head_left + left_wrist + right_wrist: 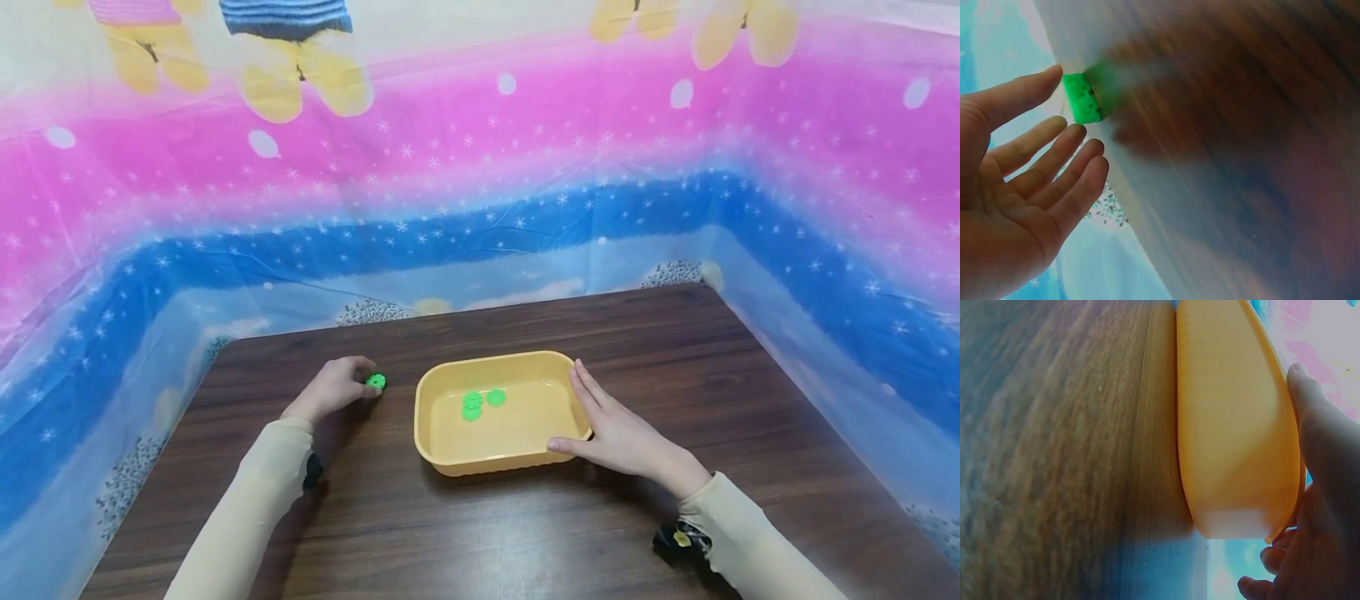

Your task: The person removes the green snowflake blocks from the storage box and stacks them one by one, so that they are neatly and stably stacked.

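Note:
A yellow plastic basin [517, 454] sits on the table with several green snowflake-shaped discs [496, 397] lying inside, toward its left half. To its left, my left hand [335, 388] reaches around a small green stack of discs [376, 381] that rests on the table. In the left wrist view, that stack [1082, 98] stands between the thumb and the loosely bent fingers [1054, 165], with no firm grip showing. My right hand [626, 433] rests on the basin's right end, fingers fairly straight, thumb over the near rim. The right wrist view shows the basin's outer wall [1235, 425] beside the thumb.
A dark wood-grain table [480, 542] carries everything. Behind and along its sides hangs a pink and blue patterned cloth [480, 183]. Dark straps with devices [681, 540] sit at both wrists.

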Motion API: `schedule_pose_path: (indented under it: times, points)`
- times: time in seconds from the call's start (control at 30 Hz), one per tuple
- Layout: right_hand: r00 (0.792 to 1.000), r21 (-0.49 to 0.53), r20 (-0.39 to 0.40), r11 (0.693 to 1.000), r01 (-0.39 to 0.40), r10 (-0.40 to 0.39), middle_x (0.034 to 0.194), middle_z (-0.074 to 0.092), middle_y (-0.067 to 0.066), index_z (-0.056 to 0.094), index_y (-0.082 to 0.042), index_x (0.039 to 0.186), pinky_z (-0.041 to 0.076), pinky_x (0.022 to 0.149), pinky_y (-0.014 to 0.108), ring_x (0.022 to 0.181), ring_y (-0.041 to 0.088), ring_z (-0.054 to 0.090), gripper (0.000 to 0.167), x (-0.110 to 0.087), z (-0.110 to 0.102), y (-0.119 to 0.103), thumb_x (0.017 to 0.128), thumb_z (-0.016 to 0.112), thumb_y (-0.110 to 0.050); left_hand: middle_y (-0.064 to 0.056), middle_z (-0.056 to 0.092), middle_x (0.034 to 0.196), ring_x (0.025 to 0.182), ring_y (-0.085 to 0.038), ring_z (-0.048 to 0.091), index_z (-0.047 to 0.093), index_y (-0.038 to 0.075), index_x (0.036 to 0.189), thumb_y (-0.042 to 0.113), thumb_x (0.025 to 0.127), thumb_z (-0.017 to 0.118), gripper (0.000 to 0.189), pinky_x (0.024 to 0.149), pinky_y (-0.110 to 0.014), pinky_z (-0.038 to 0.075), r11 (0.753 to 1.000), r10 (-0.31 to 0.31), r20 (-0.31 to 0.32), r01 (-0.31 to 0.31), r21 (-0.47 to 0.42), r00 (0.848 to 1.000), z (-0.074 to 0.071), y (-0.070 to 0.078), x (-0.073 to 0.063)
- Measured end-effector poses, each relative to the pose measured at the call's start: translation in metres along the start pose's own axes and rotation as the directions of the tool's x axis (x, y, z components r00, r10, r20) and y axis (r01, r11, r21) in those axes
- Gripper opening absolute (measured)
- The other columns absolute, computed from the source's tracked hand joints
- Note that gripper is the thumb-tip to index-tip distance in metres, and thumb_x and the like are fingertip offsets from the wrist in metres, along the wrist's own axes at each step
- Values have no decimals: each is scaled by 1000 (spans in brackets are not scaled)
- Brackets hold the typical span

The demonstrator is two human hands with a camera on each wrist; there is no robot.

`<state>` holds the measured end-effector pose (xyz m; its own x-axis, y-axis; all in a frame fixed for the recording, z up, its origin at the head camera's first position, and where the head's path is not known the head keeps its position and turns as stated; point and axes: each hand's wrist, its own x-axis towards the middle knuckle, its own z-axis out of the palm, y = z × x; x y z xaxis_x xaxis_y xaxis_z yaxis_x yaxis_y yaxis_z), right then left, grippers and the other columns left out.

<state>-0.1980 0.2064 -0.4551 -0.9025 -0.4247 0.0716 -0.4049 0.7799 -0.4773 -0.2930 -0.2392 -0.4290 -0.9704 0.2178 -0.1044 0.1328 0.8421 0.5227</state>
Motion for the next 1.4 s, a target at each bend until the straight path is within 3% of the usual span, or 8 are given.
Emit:
schedule_pose_path:
  times: [0.27, 0.47, 0.73, 0.93, 1.13, 1.3, 1.4]
  points:
    - [1000, -2, -10, 1000, 9, -9, 169, -4, 11, 7, -3, 161, 37, 111, 52, 148, 36, 25, 114, -1, 0, 2, 88, 54, -76, -24, 56, 138, 126, -41, 53, 52, 1, 143, 23, 97, 68, 53, 101, -58, 46, 999, 16, 18, -16, -36, 1000, -5, 8, 0]
    - [1000, 3, -14, 1000, 7, -7, 168, -7, 7, 6, -5, 161, 37, 112, 51, 149, 34, 24, 115, -2, 1, 2, 87, 54, -77, -21, 54, 143, 132, -39, 50, 53, 2, 143, 26, 97, 69, 55, 105, -57, 43, 996, 88, 29, -87, -29, 996, -4, 34, 6]
    - [1000, 22, -4, 1000, 1, -1, 168, -9, 4, 5, -6, 162, 35, 113, 52, 149, 34, 23, 114, -3, 3, 0, 87, 55, -77, -16, 57, 141, 132, -34, 51, 55, 3, 142, 27, 97, 69, 53, 107, -53, 44, 977, 206, 51, -203, -60, 977, 3, 75, 4]
    - [1000, 17, 0, 1000, 8, -8, 168, -10, 5, 5, -6, 162, 34, 114, 51, 149, 34, 22, 114, -2, 4, -1, 87, 54, -77, -12, 58, 140, 133, -31, 51, 57, 5, 141, 24, 98, 68, 48, 109, -50, 42, 951, 309, 69, -309, -16, 948, 4, 110, 3]
    - [1000, 19, -4, 1000, 3, -3, 168, -9, 6, 5, -6, 162, 36, 113, 53, 149, 35, 23, 113, -2, 0, -3, 88, 56, -75, -12, 59, 137, 128, -29, 55, 58, 4, 139, 25, 99, 67, 46, 107, -47, 45, 903, 420, 122, -427, 43, 899, 9, 141, 0]
    - [1000, 28, -2, 1000, 4, -4, 168, -9, 6, 5, -5, 161, 37, 111, 53, 148, 35, 24, 112, -2, 0, -2, 88, 57, -73, -12, 59, 136, 124, -30, 57, 59, 5, 139, 25, 99, 66, 45, 103, -46, 47, 866, 471, 202, -493, 79, 859, 21, 154, -6]
    - [1000, 27, -5, 1000, 3, -2, 168, -8, 6, 6, -5, 161, 37, 111, 53, 148, 36, 25, 112, -2, 0, -1, 88, 56, -74, -13, 59, 137, 125, -31, 57, 58, 4, 140, 25, 99, 66, 46, 104, -47, 46, 855, 468, 255, -506, 111, 846, 30, 154, -7]
